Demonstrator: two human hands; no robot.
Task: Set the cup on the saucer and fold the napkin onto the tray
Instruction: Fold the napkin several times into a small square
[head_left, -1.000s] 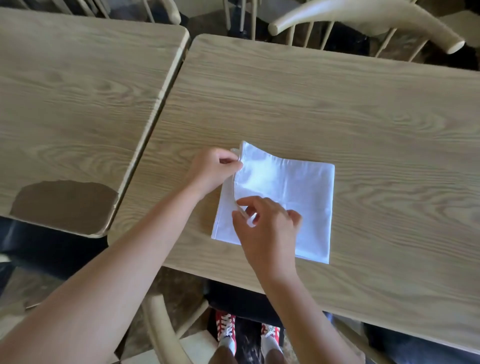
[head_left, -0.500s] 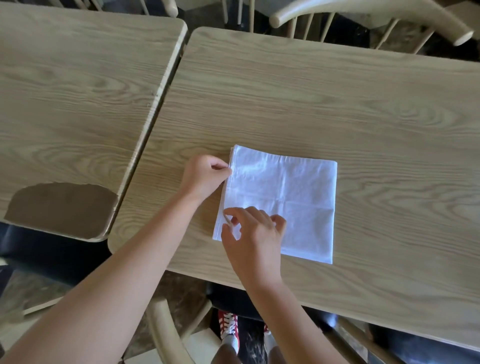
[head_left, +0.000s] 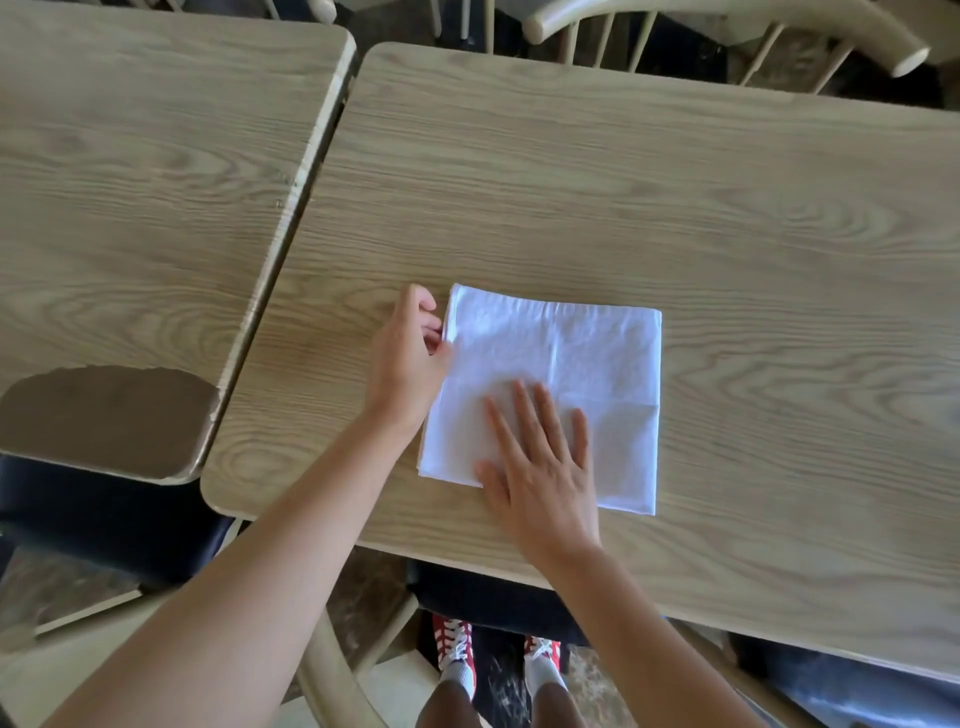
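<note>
A white napkin (head_left: 582, 358), folded into a square, lies flat on the wooden table (head_left: 675, 197) near its front edge. My left hand (head_left: 402, 366) is at the napkin's left edge, thumb and curled fingers pinching that edge. My right hand (head_left: 540, 467) lies flat on the napkin's near left part, palm down with the fingers spread. No cup, saucer or tray is in view.
A second wooden table (head_left: 145, 171) stands close on the left across a narrow gap, its near corner chipped to brown (head_left: 104, 415). Pale wooden chairs (head_left: 727, 26) stand at the far side, and another chair (head_left: 332, 675) sits below me by my red shoes.
The lifted left flap of the napkin has come down flat. My right hand has let go of the edge and opened out, palm down, on the napkin. My left hand stayed at the left edge.
</note>
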